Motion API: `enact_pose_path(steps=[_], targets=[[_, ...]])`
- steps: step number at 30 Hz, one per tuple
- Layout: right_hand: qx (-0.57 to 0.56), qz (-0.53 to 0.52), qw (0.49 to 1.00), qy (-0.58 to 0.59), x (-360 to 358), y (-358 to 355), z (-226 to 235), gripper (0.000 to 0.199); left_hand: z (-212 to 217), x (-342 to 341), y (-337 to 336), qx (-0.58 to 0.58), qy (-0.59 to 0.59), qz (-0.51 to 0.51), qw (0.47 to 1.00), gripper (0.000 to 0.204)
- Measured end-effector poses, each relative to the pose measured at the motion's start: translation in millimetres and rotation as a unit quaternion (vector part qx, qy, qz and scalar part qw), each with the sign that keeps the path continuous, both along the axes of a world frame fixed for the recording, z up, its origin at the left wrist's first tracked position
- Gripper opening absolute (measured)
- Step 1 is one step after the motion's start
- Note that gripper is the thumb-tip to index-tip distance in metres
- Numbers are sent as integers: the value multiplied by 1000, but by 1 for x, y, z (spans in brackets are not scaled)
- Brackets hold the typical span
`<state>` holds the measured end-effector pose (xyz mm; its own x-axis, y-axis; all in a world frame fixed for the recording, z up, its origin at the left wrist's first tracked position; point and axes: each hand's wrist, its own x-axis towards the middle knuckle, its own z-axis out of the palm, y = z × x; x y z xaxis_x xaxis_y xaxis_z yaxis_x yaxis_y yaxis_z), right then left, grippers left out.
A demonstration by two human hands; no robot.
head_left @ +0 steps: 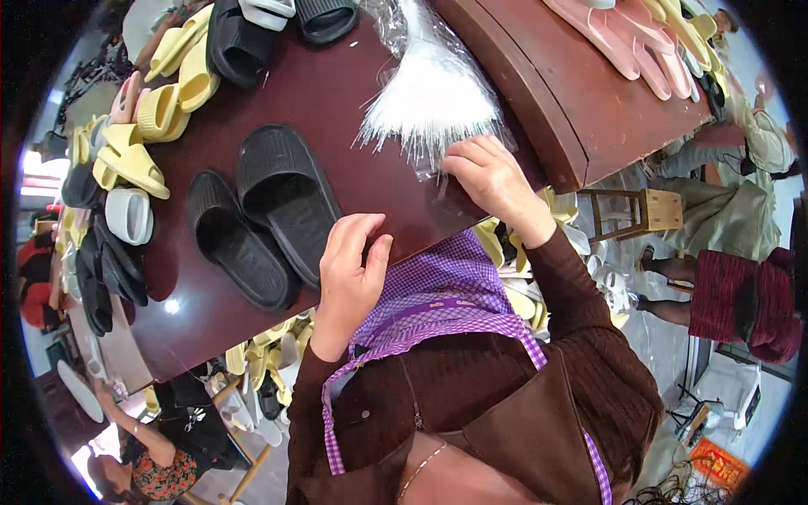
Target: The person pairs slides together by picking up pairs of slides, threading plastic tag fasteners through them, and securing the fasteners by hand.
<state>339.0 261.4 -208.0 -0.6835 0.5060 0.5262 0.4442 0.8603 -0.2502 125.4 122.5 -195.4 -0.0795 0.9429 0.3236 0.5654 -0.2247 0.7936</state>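
A pair of black slide sandals lies side by side on the dark red table (pixel 370 93): one slide (pixel 240 244) to the left, the other slide (pixel 286 189) slightly farther back. Beside the right-hand slide, near the front edge, my left hand (pixel 353 265) is raised with curved fingers and the thumb apart, holding nothing visible. A fanned bundle of thin white plastic strands (pixel 433 93) spreads from a clear plastic bag (pixel 383 25). At the strands' near ends is my right hand (pixel 488 172), its thumb and fingertips drawn together. Whatever sits in that pinch is too small to make out.
Yellow slides (pixel 181 88), a white slide (pixel 129 215) and black slides (pixel 109 261) line the table's left side. Pink slides (pixel 602 38) lie on the raised brown surface (pixel 572 93) at right. Below stand a wooden stool (pixel 648 210) and piled footwear (pixel 265 362). Other people are nearby.
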Motion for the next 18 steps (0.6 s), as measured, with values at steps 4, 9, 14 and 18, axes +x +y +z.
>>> enact_pose_path(steps=[4, 9, 14, 18], targets=[[7, 0, 1000, -5, 1, 3, 2, 21, -2, 2, 0, -1, -3, -4, 1000, 22], [25, -36, 999, 0, 1, 11, -1, 22, -3, 3, 0, -3, -7, -3, 1000, 22], [37, -32, 998, -38, -2, 14, 1, 21, -2, 6, -3, -8, -21, -2, 1000, 21], [36, -27, 998, -46, -2, 17, -1, 18, -2, 7, -5, -11, -24, -7, 1000, 21]])
